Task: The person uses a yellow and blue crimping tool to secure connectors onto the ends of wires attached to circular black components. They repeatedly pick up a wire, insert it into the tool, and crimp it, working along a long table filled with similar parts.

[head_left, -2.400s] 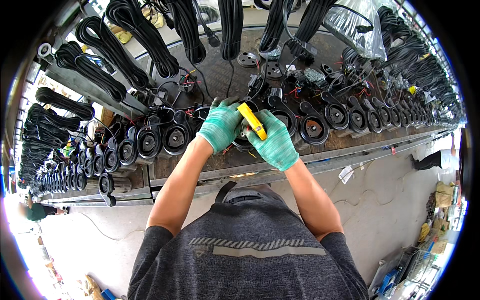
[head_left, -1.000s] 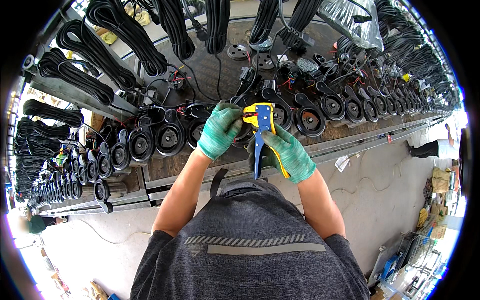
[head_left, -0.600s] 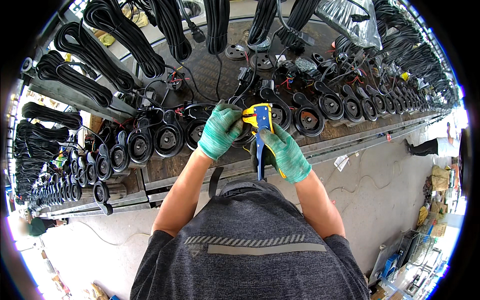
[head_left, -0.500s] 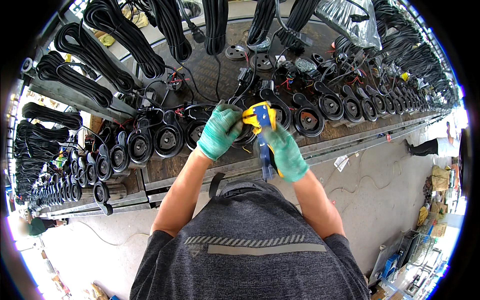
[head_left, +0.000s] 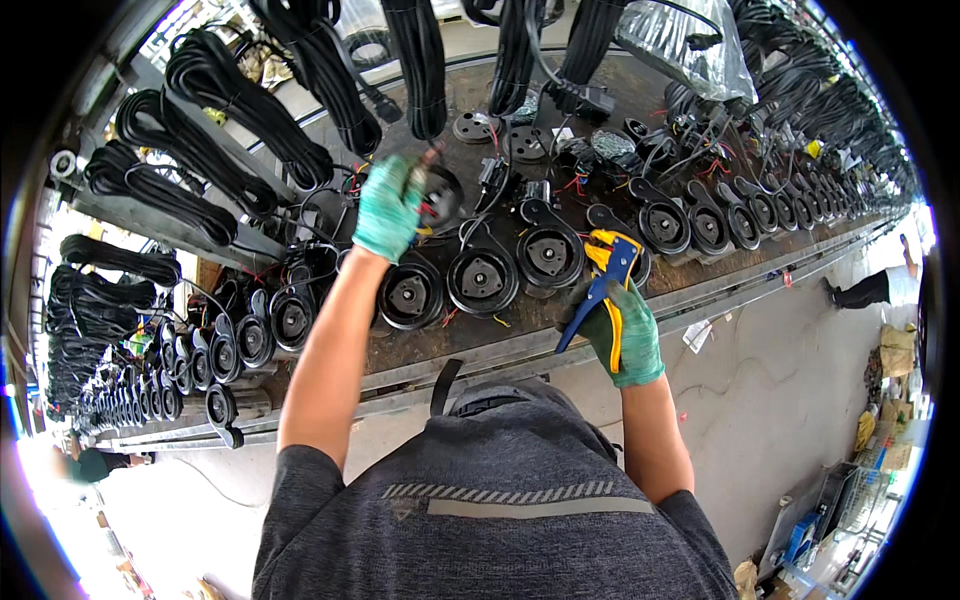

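My left hand (head_left: pixel 390 208), in a green-coated glove, is over the bench behind the row of parts. Its fingers are closed on the edge of a black round housing (head_left: pixel 443 197), tilted and smeared by motion, with coloured wires near it. In my right hand (head_left: pixel 628 335), also gloved, is a wire stripper (head_left: pixel 606 285) with blue and yellow handles, its yellow jaw end pointing away from me. The stripper covers part of one housing in the row. Just in front of my hands, further black housings (head_left: pixel 482 280) with round metal centres lie along the bench edge.
Bundled black cables (head_left: pixel 415 70) hang above the bench (head_left: pixel 470 330). Grey discs (head_left: pixel 527 145) and small wired parts lie farther back. A clear plastic bag (head_left: pixel 690 45) hangs at upper right. Another person (head_left: pixel 885 285) is at the far right, and a cable lies on the floor.
My hands have parted. The left moved left and away from me, now with a black housing; the right drew right and nearer with the stripper, which has tilted.
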Tool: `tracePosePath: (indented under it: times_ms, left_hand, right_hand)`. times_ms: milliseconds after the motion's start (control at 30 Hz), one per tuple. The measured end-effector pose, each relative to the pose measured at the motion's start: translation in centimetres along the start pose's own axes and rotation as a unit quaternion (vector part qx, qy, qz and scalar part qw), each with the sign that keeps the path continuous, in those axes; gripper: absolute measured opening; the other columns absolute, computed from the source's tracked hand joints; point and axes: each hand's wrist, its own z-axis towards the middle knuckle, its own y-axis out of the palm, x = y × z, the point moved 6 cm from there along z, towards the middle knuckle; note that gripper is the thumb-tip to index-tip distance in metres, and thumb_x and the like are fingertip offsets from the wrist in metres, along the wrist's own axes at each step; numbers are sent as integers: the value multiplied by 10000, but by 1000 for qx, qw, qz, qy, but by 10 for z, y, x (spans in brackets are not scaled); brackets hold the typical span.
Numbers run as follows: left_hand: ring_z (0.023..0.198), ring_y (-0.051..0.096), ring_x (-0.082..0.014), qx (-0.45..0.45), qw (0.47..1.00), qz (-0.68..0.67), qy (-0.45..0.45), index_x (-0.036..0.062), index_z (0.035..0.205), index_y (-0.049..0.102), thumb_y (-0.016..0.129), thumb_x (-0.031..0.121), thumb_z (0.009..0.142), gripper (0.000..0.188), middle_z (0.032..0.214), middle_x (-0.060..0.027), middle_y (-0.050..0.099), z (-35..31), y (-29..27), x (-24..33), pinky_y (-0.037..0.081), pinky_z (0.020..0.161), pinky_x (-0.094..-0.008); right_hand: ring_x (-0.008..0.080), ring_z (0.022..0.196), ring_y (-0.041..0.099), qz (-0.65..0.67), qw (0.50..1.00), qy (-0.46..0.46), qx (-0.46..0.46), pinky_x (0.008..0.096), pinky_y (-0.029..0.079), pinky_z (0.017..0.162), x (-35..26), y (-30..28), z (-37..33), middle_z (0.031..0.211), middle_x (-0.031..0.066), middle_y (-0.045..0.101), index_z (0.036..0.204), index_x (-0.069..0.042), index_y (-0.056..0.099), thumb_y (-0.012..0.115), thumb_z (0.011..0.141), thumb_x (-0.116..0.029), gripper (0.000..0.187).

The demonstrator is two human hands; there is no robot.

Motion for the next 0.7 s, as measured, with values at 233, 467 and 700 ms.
tracePosePath:
  times_ms: [233,467,700]
  left_hand:
    - [1089,625,-285,-294,829,442,175,121,1087,683,718,190,845,254,1114,-78,682,33,64,-53,482,941,-419]
    - [1085,684,-391,-520,756,394,-50,62,1126,698,596,190,943,246,1102,-204,733,-15,110,-143,540,918,-503]
    - [1086,672,-385,-357,915,137,-129,49,1136,670,538,368,1022,363,1117,-208,722,54,179,-104,521,877,-440]
  right_hand:
    - [321,942,710,57,995,6,86,518,587,843,18,-90,-20,1037,141,703,1241,-76,582,643,998,-286,327]
    - [363,895,729,105,986,9,129,538,618,801,17,-136,-44,1029,178,701,1260,-76,534,585,1035,-228,276]
    - [373,867,728,92,971,2,221,543,613,775,7,-173,-60,1026,191,693,1293,-81,503,602,1023,-252,335]
